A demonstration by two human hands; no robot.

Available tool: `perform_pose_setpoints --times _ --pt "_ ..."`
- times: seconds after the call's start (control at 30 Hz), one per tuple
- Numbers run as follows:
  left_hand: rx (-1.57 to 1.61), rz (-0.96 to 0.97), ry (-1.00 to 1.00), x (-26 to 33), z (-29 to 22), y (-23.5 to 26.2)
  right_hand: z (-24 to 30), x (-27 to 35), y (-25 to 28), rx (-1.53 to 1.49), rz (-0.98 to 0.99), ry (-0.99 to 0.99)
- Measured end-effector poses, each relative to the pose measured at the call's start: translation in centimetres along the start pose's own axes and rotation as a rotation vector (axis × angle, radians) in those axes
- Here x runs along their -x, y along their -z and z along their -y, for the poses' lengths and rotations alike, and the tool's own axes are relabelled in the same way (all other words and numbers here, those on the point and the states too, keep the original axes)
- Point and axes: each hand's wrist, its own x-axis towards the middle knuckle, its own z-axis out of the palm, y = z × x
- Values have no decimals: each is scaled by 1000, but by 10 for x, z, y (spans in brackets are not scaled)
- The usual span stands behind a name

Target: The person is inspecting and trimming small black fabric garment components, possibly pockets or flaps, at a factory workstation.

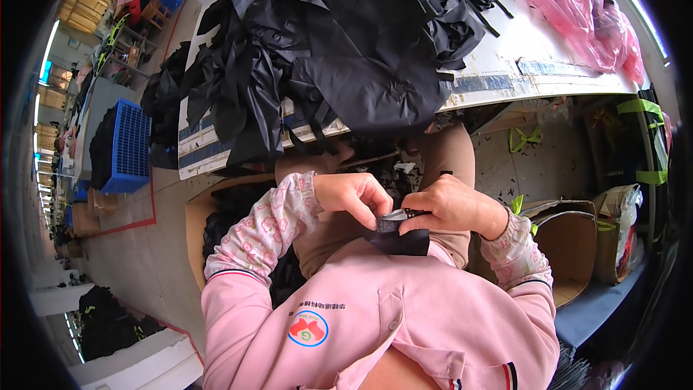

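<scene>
the person sits at the table [577,83], a small black cloth [406,243] held just above the lap. the left hand [354,196] has thumb and finger pinched together at its edge; the right hand [460,206] is closed round a small metal tool [401,214], its thumb against the cloth. a black heap [361,87] spills off the tabletop beyond, pink plastic [570,7] beside it.
</scene>
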Motion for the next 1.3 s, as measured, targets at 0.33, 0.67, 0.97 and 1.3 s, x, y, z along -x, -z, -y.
perform_pose_setpoints --times 0.33,0.67,0.97,1.3 --pt "-62 -15 63 -1 3 1 6 -4 9 35 90 -32" --pt "-6 -31 14 1 7 1 -1 2 5 -32 76 -34" --pt "-50 -7 55 -6 9 4 -1 -5 3 74 97 36" --pt "45 -370 -133 -1 23 -1 -11 10 -2 18 -193 -223"
